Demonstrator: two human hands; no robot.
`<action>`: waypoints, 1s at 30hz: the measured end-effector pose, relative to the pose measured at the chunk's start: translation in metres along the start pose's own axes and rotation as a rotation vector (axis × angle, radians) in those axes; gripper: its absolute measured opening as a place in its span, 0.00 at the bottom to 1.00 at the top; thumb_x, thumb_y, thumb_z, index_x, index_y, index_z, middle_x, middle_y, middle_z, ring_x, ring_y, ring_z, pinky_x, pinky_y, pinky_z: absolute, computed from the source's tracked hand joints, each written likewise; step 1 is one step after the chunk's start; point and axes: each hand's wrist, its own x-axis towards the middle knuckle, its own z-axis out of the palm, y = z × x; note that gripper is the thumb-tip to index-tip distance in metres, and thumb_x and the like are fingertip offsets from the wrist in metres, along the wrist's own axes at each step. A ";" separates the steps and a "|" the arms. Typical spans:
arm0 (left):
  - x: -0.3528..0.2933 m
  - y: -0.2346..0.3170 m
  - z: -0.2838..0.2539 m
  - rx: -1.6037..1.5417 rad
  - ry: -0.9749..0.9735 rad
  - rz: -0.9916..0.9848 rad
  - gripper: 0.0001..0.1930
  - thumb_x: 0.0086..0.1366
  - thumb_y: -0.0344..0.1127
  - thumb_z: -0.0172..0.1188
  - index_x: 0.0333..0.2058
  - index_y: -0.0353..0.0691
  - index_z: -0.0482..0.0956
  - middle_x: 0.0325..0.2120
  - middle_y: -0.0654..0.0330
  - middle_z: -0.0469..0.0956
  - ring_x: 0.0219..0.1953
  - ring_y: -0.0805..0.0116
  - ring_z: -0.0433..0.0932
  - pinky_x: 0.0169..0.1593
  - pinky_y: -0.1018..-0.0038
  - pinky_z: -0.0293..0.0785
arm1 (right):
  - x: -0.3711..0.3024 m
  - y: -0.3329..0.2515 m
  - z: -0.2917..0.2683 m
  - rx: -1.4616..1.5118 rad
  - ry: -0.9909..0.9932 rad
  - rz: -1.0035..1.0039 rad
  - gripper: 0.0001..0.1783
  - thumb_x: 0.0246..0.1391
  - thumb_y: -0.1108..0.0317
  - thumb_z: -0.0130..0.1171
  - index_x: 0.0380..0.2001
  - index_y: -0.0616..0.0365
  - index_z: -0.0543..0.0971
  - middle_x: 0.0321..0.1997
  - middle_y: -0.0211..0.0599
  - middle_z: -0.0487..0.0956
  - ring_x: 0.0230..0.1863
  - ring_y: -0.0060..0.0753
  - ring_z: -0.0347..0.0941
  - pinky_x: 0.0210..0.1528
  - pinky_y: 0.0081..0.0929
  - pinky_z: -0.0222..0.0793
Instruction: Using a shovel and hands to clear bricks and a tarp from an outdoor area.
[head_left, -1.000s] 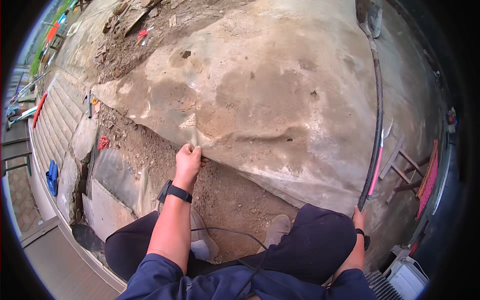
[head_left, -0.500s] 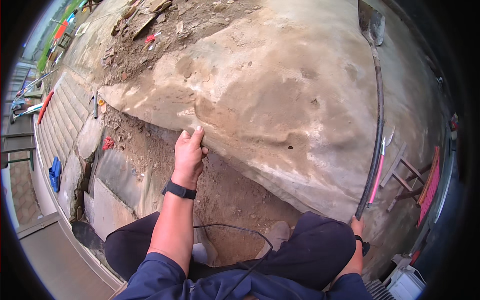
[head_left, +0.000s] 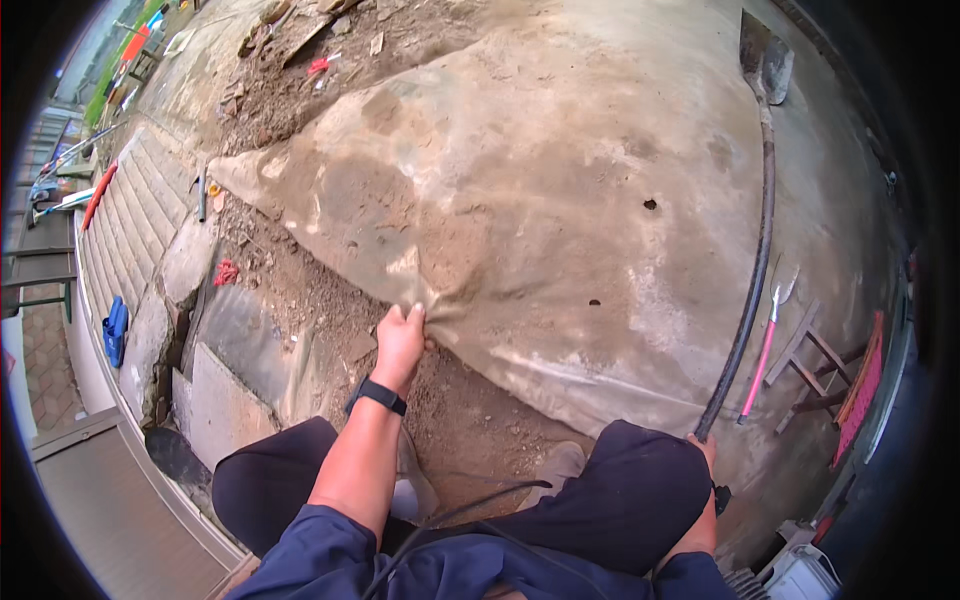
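1. The left hand (head_left: 400, 348) pinches the near edge of a dirty, pale-brown sheet (head_left: 545, 215); its thumb shows, while most of its fingers are hidden beneath.
2. The right hand (head_left: 706, 456) is closed around the near end of a long-handled shovel (head_left: 767, 185). The dark-trousered knee (head_left: 650, 480) covers part of this hand, so its fingers and the butt of the handle are hard to make out.
3. The sheet spreads ahead of the left hand and across toward the right hand. Its far and right limits blend into the ground and cannot be told. 2 small dark holes show to the right of the left hand.
4. The shovel's long axis runs forward from the right hand, leaning right; its blade points away from the person. The lens bends straight lines, so whether the handle truly curves is unclear.
5. The sheet's near edge slants from a narrow tip, ahead and left of the left hand, back through the pinch toward the knee.
6. Just right of the shovel handle, ahead of the right hand, lies a pink-handled fork (head_left: 762, 362), tines away from the person.
7. Between the 2 forearms crosses a black cable (head_left: 460, 507), partly blurred.
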 end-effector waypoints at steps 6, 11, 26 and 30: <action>-0.005 -0.044 0.019 -0.056 -0.178 -0.325 0.12 0.67 0.40 0.53 0.35 0.36 0.71 0.17 0.62 0.70 0.13 0.71 0.69 0.17 0.74 0.63 | -0.011 -0.011 -0.001 0.081 0.000 -0.022 0.23 0.47 0.60 0.62 0.42 0.67 0.74 0.34 0.48 0.79 0.36 0.43 0.76 0.43 0.35 0.69; -0.006 -0.057 -0.008 -0.061 -0.133 -0.465 0.11 0.68 0.41 0.52 0.35 0.40 0.67 0.17 0.64 0.69 0.14 0.72 0.70 0.17 0.75 0.63 | -0.096 -0.103 0.002 0.211 -0.032 -0.033 0.18 0.48 0.62 0.60 0.36 0.66 0.73 0.26 0.39 0.75 0.27 0.32 0.71 0.32 0.30 0.66; 0.004 -0.063 0.027 -0.435 0.016 -0.721 0.12 0.69 0.38 0.48 0.45 0.36 0.67 0.30 0.59 0.72 0.24 0.67 0.78 0.19 0.76 0.65 | -0.109 -0.074 -0.044 0.280 0.139 -0.086 0.13 0.51 0.64 0.58 0.35 0.62 0.71 0.23 0.34 0.73 0.21 0.27 0.69 0.24 0.25 0.64; -0.014 -0.030 0.027 -0.491 0.053 -0.717 0.13 0.68 0.38 0.48 0.44 0.35 0.67 0.31 0.57 0.72 0.24 0.67 0.78 0.20 0.75 0.67 | -0.118 -0.073 -0.074 0.286 0.175 -0.146 0.12 0.52 0.64 0.58 0.34 0.62 0.71 0.22 0.34 0.73 0.19 0.26 0.68 0.22 0.24 0.64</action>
